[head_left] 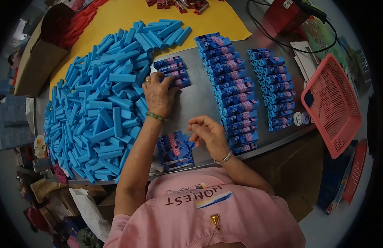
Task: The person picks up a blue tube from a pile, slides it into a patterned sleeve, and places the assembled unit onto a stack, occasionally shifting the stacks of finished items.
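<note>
My left hand [159,91], wearing a green bead bracelet, reaches over a short row of blue blocks in printed wrappers [170,66]. Its fingers and thumb close around the nearest wrapped block [182,82] of that row, partly covering it. Closer to my body, my right hand [210,134] hovers with loosely curled fingers apart and nothing visible in them. Just left of it lies a stack of flat printed wrappers [175,149]. A large heap of plain blue blocks [104,99] spreads to the left of my left hand.
Two long columns of wrapped blocks, a larger one [237,87] and a smaller one [278,84], stand on the right. Beyond them is a pink perforated basket [334,107] at the table edge. A yellow sheet [216,20] covers the back; a cardboard box [38,58] stands far left.
</note>
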The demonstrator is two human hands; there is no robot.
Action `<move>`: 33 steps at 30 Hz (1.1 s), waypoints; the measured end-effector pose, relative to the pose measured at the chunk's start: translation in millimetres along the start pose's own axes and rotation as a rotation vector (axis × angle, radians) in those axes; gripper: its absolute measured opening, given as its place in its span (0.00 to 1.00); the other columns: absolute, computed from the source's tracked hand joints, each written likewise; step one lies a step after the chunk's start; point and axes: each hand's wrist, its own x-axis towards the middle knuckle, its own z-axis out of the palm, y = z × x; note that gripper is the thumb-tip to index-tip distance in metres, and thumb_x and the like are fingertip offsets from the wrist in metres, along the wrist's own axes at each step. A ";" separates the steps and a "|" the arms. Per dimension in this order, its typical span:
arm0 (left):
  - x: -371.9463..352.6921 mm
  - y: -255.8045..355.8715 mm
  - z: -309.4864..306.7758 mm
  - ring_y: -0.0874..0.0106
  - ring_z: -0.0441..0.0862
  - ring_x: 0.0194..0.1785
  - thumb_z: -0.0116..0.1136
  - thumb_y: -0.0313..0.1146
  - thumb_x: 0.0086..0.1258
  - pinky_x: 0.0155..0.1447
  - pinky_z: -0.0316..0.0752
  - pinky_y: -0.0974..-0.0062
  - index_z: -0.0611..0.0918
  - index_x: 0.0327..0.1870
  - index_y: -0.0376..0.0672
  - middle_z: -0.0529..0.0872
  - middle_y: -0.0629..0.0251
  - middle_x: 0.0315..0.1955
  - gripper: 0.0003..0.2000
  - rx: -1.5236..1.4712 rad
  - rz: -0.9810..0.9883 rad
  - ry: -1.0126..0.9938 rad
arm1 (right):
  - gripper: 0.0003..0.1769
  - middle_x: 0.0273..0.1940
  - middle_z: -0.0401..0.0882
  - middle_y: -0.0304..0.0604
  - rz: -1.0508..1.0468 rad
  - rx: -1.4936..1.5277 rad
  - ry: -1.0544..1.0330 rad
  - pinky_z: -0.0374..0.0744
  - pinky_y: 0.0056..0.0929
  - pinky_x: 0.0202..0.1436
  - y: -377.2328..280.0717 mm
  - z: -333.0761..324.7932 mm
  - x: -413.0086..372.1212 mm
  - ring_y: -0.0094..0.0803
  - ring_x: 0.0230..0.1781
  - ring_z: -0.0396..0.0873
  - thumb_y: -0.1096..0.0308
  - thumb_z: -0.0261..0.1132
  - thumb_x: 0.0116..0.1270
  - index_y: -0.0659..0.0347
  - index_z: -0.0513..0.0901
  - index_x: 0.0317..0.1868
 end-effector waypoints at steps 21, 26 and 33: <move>-46.1 -3.3 -41.5 0.62 0.74 0.46 0.68 0.34 0.47 0.44 0.66 0.66 0.81 0.35 0.44 0.77 0.62 0.37 0.14 0.475 -0.154 -0.262 | 0.09 0.28 0.81 0.35 -0.079 -0.067 -0.012 0.70 0.10 0.21 2.3 4.4 -15.0 0.16 0.24 0.78 0.70 0.60 0.68 0.64 0.79 0.45; -42.1 -7.3 -69.9 0.62 0.73 0.48 0.62 0.28 0.50 0.48 0.67 0.66 0.83 0.33 0.45 0.77 0.62 0.39 0.08 0.346 0.046 -0.409 | 0.08 0.28 0.81 0.35 -0.079 -0.063 -0.021 0.70 0.10 0.22 0.8 4.0 -15.6 0.15 0.25 0.78 0.70 0.60 0.68 0.63 0.80 0.45; -23.9 -25.3 -61.6 0.64 0.73 0.50 0.57 0.23 0.51 0.51 0.65 0.69 0.82 0.37 0.48 0.78 0.64 0.40 0.12 0.304 0.271 -0.523 | 0.08 0.36 0.82 0.44 -0.075 -0.085 -0.057 0.74 0.13 0.23 -1.4 6.5 -16.8 0.19 0.26 0.79 0.73 0.57 0.69 0.67 0.79 0.44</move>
